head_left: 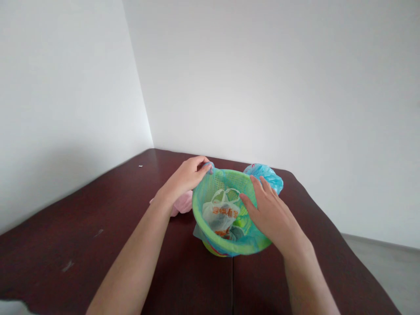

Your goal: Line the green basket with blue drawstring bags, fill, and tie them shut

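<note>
A green mesh plastic basket [198, 211] stands on the table, with a thin see-through blue plastic bag [254, 243] lining it and hanging over its rim. Inside lies a white plastic bag [216, 214] with orange print and loop handles. My left hand [192, 170] is at the far left of the rim, thumb and fingers pinched on the edge of the blue bag. Over the right rim is my right hand [271, 210], fingers stretched and thumb spread inside the opening; whether it touches the rim I cannot tell.
A crumpled blue bag [264, 174] sits behind the basket on the right. To the left is a crumpled pink bag [183, 202], partly behind my left forearm. The dark red table [98, 245] meets white walls; its right edge drops to a grey floor [393, 267].
</note>
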The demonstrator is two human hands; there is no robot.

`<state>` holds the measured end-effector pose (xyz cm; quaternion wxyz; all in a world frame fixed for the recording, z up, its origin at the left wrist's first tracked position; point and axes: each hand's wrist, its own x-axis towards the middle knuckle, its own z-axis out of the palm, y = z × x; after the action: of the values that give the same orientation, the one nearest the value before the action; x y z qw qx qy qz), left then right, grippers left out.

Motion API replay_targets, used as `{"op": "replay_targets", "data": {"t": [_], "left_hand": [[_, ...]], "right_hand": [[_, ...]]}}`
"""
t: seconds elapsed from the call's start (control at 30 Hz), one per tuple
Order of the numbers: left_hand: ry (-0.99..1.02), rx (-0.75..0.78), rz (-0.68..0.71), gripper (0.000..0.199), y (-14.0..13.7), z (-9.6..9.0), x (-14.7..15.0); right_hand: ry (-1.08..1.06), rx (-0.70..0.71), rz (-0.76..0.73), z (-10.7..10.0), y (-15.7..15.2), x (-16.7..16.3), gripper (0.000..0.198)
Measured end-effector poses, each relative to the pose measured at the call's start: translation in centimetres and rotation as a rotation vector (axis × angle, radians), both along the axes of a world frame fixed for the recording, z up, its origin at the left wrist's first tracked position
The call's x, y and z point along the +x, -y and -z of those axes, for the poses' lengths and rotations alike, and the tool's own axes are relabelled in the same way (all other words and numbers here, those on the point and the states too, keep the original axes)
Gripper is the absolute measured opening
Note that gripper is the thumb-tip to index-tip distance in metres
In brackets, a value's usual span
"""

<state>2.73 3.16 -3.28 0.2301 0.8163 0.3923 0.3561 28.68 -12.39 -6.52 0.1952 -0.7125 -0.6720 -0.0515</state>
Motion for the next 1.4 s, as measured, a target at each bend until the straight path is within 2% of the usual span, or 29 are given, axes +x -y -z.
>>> {"op": "replay_targets", "data": {"t": [0.1,0.17,0.4,0.53,0.63,0.77,0.9,1.0,1.1,1.3,1.4], "left_hand": [[0.062,0.003,0.055,0.038,-0.1,0.4,1.2],[0.015,0.035,0.073,0.035,0.1,0.8,1.8],[-0.094,0.073,0.290,0.042,0.8,1.2,2.9],[-0.097,0.060,0.443,0.043,0.7,1.3,3.0],[-0.061,-0.011,0.541,0.040,0.6,1.4,2.9],[-0.030,-0.078,0.630,0.034,0.5,1.4,2.7],[-0.026,-0.073,0.679,0.031,0.2,1.6,2.6],[-0.050,-0.043,0.636,0.030,-0.2,1.8,2.7],[-0.089,-0.018,0.504,0.029,-0.3,2.0,2.8],[-0.005,0.077,0.190,0.031,-0.7,1.8,2.3],[0.079,0.114,0.019,0.030,-1.2,1.5,1.9]], "right_hand": [[-0.084,0.045,-0.059,0.0,-0.6,-0.5,0.075],[-0.147,0.063,-0.102,0.1,-0.9,-0.8,0.072],[-0.244,0.141,-0.174,0.3,-1.2,-1.4,0.059],[-0.210,0.194,-0.181,0.5,-1.4,-1.1,0.066],[-0.163,0.146,-0.164,0.4,-1.4,-1.1,0.066],[-0.073,0.060,-0.102,0.0,-1.2,-1.5,0.052],[0.001,0.117,-0.029,0.0,-1.1,-1.6,0.034],[0.003,0.198,0.007,0.1,-1.2,-0.6,0.019],[-0.012,0.277,0.025,-0.2,-1.2,1.2,0.008],[-0.046,0.292,0.095,-2.2,0.1,4.7,0.010],[-0.145,0.343,0.080,-3.0,0.9,5.2,0.021]]}}
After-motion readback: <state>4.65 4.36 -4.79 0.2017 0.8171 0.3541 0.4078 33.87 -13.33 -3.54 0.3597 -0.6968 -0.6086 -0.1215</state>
